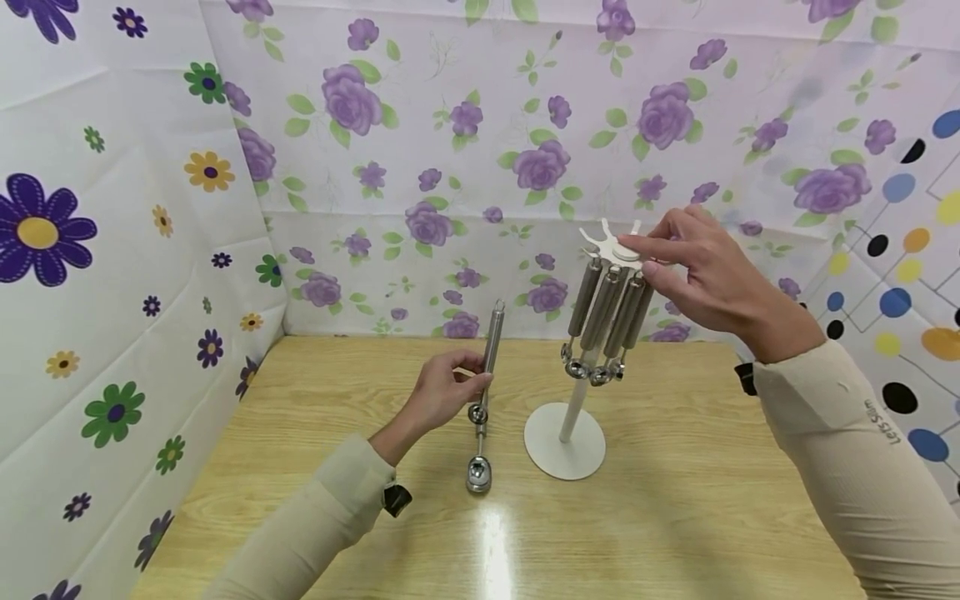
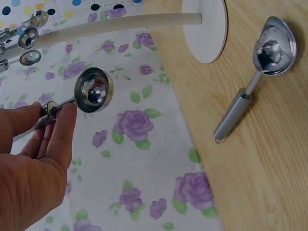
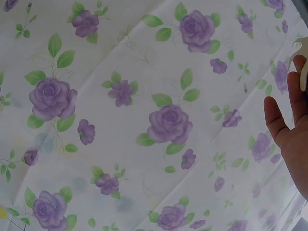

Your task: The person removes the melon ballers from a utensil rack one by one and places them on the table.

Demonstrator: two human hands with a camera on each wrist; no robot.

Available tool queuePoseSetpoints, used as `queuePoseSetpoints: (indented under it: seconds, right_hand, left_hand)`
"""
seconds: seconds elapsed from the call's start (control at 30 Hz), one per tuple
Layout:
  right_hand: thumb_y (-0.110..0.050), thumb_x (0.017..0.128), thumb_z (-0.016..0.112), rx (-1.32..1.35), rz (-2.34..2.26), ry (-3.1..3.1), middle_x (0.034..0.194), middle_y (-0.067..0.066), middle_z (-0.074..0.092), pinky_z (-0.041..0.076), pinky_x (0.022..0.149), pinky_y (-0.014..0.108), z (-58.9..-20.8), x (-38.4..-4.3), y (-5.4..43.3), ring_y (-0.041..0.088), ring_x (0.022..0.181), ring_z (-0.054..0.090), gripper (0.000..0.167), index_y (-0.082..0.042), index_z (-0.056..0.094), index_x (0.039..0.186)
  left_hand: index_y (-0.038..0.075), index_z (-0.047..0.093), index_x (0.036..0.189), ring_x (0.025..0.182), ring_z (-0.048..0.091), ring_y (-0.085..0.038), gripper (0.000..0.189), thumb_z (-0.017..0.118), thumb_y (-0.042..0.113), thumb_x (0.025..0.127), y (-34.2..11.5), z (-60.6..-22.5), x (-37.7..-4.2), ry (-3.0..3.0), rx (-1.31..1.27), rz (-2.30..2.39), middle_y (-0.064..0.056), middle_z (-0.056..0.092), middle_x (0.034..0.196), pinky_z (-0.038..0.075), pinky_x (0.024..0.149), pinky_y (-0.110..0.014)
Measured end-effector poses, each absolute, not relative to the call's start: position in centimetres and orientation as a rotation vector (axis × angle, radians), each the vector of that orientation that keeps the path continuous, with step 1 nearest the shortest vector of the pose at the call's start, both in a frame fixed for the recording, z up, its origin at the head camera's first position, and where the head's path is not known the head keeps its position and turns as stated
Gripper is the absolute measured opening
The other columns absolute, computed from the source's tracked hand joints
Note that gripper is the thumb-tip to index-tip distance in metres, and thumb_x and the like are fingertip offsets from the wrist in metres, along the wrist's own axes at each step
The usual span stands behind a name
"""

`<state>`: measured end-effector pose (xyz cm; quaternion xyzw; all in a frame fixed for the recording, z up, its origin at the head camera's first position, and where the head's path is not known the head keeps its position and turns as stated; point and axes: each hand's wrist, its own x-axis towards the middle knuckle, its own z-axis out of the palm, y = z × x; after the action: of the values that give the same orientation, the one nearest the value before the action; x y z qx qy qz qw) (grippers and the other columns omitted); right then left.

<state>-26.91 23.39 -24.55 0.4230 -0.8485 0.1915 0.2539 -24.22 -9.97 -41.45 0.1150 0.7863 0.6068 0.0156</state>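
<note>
left hand pinches a scoop; right hand, thumb and forefinger apart, touches the rack toward two o'clock: best steady it lightly.

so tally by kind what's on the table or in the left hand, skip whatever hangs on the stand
Round-bowled metal scoop, in the left hand: 1
Oval-bowled metal scoop, lying on the table: 1
White hook stand: 1
Total: 3
</note>
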Motion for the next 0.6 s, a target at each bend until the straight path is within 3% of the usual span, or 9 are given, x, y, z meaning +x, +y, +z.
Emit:
queuePoseSetpoints:
  seconds: [0.13, 0.23, 0.33, 0.43, 0.5, 0.6]
  right_hand:
    - [-0.042, 0.106, 0.039, 1.200, 0.550, -2.261, 0.085, 0.005, 0.047, 0.021, 0.076, 0.039, -24.7, -27.1, 23.5, 0.021, 0.079, 0.032, 0.055, -0.001, 0.067, 0.129]
    - [-0.042, 0.105, 0.041, 1.206, 0.582, -2.259, 0.096, 0.013, 0.051, 0.024, 0.077, 0.043, -24.8, -27.2, 23.5, 0.027, 0.085, 0.037, 0.054, -0.001, 0.067, 0.129]
    - [-0.042, 0.105, 0.042, 1.164, 0.600, -2.313, 0.126, 0.023, 0.050, 0.032, 0.087, 0.054, -24.8, -27.0, 23.6, 0.037, 0.108, 0.043, 0.053, -0.001, 0.065, 0.131]
    - [-0.038, 0.105, 0.044, 1.135, 0.605, -2.375, 0.150, 0.022, 0.039, 0.026, 0.106, 0.067, -24.7, -26.8, 23.6, 0.044, 0.135, 0.033, 0.051, -0.001, 0.063, 0.134]
    - [-0.037, 0.105, 0.045, 1.132, 0.611, -2.403, 0.156, 0.019, 0.036, 0.018, 0.113, 0.068, -24.7, -26.7, 23.6, 0.043, 0.144, 0.026, 0.050, -0.002, 0.061, 0.136]
    - [-0.032, 0.104, 0.047, 1.141, 0.615, -2.419, 0.154, 0.018, 0.040, 0.021, 0.113, 0.067, -24.6, -26.7, 23.7, 0.042, 0.143, 0.029, 0.046, -0.003, 0.059, 0.138]
  left_hand:
    - [-0.002, 0.070, 0.110, 0.082, 0.071, -0.024, 0.019, 0.071, 0.002, 0.092, -10.3, -42.1, -24.1, 2.438, 0.321, 1.891, -0.010, 0.066, 0.095, 0.062, 0.071, -0.031]
    - [-0.002, 0.070, 0.111, 0.081, 0.071, -0.022, 0.019, 0.071, 0.002, 0.092, -10.5, -42.6, -24.0, 2.440, 0.300, 1.882, -0.010, 0.066, 0.095, 0.062, 0.071, -0.032]
    - [-0.003, 0.069, 0.110, 0.080, 0.070, -0.018, 0.019, 0.071, 0.002, 0.092, -10.7, -43.0, -23.9, 2.429, 0.279, 1.885, -0.010, 0.066, 0.095, 0.061, 0.072, -0.031]
    - [-0.004, 0.069, 0.109, 0.081, 0.071, -0.021, 0.018, 0.071, 0.000, 0.092, -10.8, -43.5, -23.8, 2.411, 0.267, 1.897, -0.011, 0.066, 0.095, 0.061, 0.072, -0.030]
    - [-0.004, 0.069, 0.109, 0.083, 0.071, -0.025, 0.018, 0.071, 0.000, 0.092, -10.9, -43.8, -23.8, 2.411, 0.261, 1.893, -0.011, 0.066, 0.095, 0.061, 0.072, -0.030]
    - [-0.005, 0.069, 0.110, 0.086, 0.071, -0.030, 0.019, 0.070, 0.000, 0.092, -11.0, -44.1, -23.7, 2.406, 0.250, 1.881, -0.011, 0.066, 0.096, 0.061, 0.072, -0.031]
